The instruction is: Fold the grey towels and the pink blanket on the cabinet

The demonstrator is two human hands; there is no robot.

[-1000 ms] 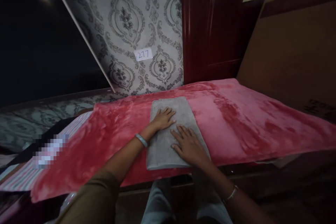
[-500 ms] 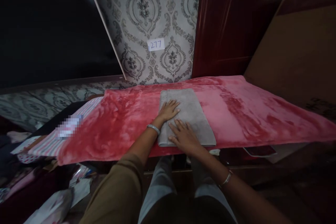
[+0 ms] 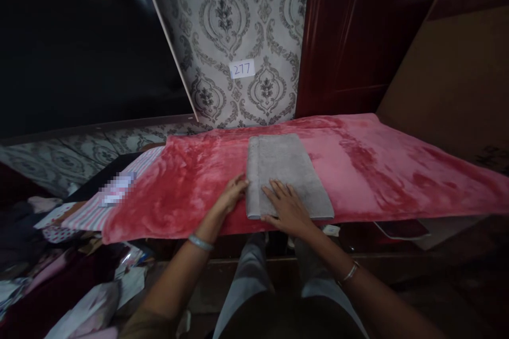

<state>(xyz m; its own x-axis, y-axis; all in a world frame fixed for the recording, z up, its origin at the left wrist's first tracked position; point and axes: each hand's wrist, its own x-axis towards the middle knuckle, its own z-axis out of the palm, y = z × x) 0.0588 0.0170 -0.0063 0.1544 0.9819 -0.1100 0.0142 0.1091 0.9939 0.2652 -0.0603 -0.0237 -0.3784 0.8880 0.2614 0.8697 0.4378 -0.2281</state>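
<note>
A grey folded cloth (image 3: pixel 284 159), which looks like a towel, lies flat on a red and pink plush blanket (image 3: pixel 191 185). A narrow strip along its left side shows as a fold. My right hand (image 3: pixel 290 209) rests on the near part of the cloth, palm down and fingers spread. Beside the left edge of the cloth is my left hand (image 3: pixel 234 194), its fingers loosely bent and the fingertips at that edge. It grips nothing that I can see.
A large dark screen (image 3: pixel 87 47) stands at the back left. A striped cloth (image 3: pixel 89 216) shows beneath the blanket's left end. Clothes and papers (image 3: pixel 133 283) are piled at lower left. A big cardboard sheet (image 3: pixel 457 74) leans at the right, beside a dark red door (image 3: pixel 342 37).
My left hand has come off the top of the grey towel and moved left and nearer, to its left edge. My right hand stays flat on the towel. The view has shifted slightly.
</note>
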